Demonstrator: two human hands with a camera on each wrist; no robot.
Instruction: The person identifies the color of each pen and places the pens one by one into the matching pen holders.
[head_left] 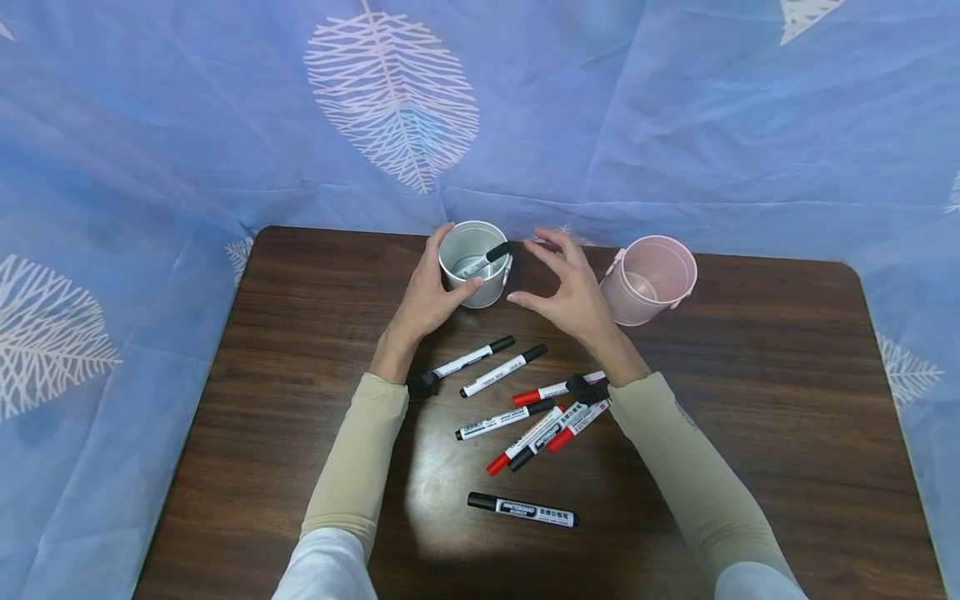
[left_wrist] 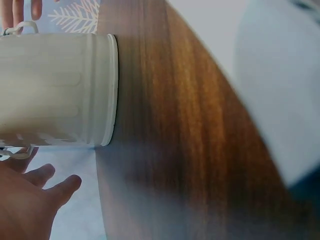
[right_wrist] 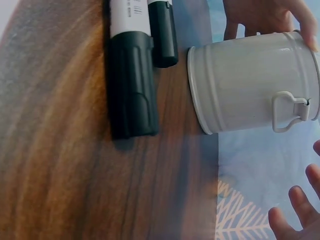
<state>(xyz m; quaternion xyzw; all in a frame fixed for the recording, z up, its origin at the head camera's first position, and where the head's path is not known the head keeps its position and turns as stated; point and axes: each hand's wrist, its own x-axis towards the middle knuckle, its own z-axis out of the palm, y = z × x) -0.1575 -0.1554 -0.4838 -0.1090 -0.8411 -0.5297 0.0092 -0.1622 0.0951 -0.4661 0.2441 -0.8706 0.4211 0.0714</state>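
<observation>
My left hand (head_left: 427, 302) holds a small white metal bucket (head_left: 489, 293) from its left side, thumb at the near rim and fingers at the far left. Inside the bucket leans a black-capped whiteboard marker (head_left: 483, 260), its cap up over the right rim. To the right of the bucket is my right hand (head_left: 573, 300), fingers and thumb spread apart with nothing between them. In the right wrist view, the right hand's fingers (right_wrist: 302, 207) show apart from the white bucket (right_wrist: 250, 82), which has a wire handle at its side.
A pink bucket (head_left: 636, 302) stands right of my right hand. Several black and red whiteboard markers (head_left: 536, 437) lie between my forearms, some overlapping. One black marker (head_left: 525, 509) lies closer to me. A blue leaf-print cloth (head_left: 540, 125) hangs behind the dark wooden table (head_left: 780, 400).
</observation>
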